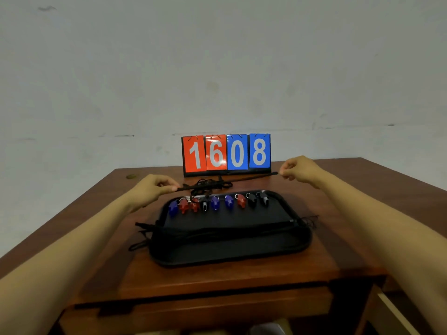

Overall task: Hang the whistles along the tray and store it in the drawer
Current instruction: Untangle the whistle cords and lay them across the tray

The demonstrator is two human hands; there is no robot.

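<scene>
A black tray (232,252) lies on the wooden table (338,213). Several whistles, blue (173,207), red (241,200) and black (264,199), sit in a row along its far rim. Black lanyard cords (217,232) are laid across the tray's near half. A black cord (232,182) is stretched taut above the far rim. My left hand (154,187) pinches its left end and my right hand (298,171) pinches its right end. More tangled cord (205,183) lies behind the tray.
A flip scoreboard (226,153) reading 1608 stands at the table's back edge against the wall. The drawer front (193,310) runs under the table's near edge. A pale object (268,328) shows at the bottom.
</scene>
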